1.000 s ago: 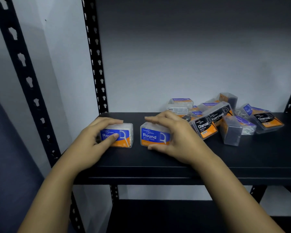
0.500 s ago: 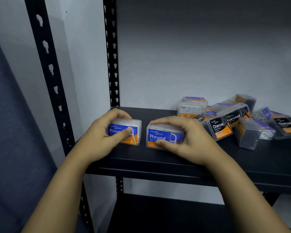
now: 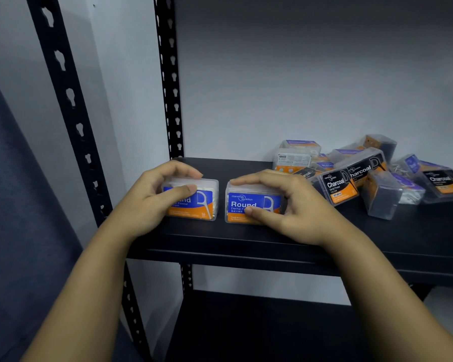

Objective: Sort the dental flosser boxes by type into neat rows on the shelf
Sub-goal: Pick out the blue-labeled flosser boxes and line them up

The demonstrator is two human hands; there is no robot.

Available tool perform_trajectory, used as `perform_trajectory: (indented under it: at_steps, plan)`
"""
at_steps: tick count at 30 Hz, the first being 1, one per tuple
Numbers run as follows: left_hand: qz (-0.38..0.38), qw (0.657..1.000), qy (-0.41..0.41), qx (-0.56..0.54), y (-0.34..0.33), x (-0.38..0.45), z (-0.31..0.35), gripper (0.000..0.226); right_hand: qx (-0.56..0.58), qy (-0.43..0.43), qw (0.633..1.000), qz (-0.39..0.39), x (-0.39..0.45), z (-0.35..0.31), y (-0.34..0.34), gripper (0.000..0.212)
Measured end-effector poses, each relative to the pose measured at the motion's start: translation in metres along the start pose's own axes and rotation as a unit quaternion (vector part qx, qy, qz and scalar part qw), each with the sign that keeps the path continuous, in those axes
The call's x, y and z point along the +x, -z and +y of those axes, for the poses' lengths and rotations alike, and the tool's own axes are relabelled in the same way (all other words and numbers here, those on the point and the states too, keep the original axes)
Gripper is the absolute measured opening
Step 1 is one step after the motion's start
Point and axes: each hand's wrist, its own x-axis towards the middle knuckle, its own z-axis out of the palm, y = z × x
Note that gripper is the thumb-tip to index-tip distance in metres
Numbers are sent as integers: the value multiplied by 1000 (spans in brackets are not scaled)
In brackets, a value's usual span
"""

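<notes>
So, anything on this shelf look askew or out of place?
Yes: the unsorted pile at the shelf's right is jumbled, Charcoal and Round boxes tilted and overlapping. The two Round boxes held at left stand upright, apart.

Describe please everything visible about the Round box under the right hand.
The right Round box is a clear plastic case with a blue label reading "Round", a white flosser drawing and an orange band below. It stands upright on its long edge near the front of the black shelf, label facing the camera. The right hand grips it, fingers over the top, thumb on the label. A small gap separates it from the left Round box.
</notes>
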Motion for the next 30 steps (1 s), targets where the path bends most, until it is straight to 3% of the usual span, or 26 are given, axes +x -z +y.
perform_trajectory:
  at_steps: [9, 30]
  plan:
    - [4, 1000, -3, -9, 1, -1, 0, 27, 55, -34, 998, -10, -3, -4, -1, 51]
    - [5, 1000, -13, 27, 3, -3, 1, 28, 18, -35, 999, -26, 0, -5, -6, 58]
